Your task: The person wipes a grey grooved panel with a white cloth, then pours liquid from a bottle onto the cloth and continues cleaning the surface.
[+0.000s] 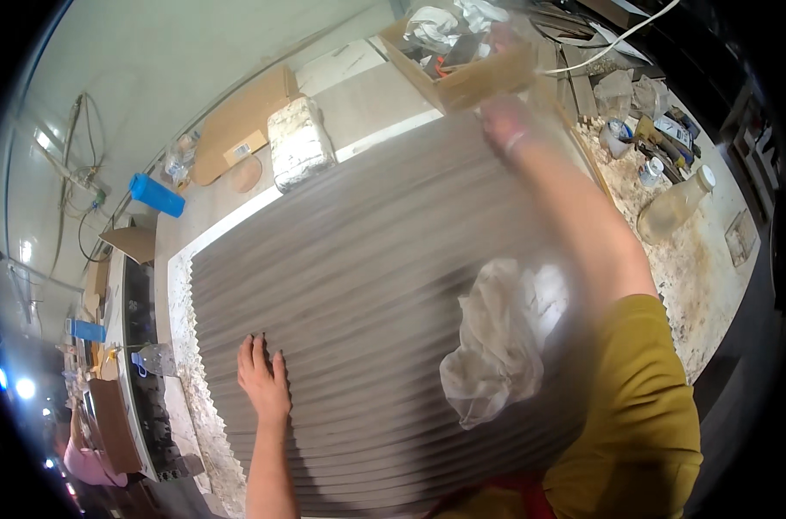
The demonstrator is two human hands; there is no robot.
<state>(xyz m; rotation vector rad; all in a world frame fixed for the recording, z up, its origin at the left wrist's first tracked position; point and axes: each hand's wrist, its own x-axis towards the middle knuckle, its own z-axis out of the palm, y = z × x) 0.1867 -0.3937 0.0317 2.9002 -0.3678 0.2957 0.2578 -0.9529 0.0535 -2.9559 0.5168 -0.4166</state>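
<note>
A large grey-brown panel with a ribbed, wavy surface [358,259] lies before me. My left hand [263,378] rests on its left part, fingers stretched out and holding nothing. At the panel's far right corner, just below a cardboard box [488,85], is my right hand [504,121]. Motion smears its fingers, so I cannot tell whether it holds anything. A crumpled, stained whitish cloth [488,355] lies on the right half of the panel, with a whiter crumpled piece [546,298] against it.
Beyond the panel stand a wrapped white block [300,143], flat cardboard [237,121] and a blue bottle [157,195]. A stained worktop on the right bears a clear bottle with yellowish liquid [674,208] and several small containers. Another person in pink [90,463] is at far left.
</note>
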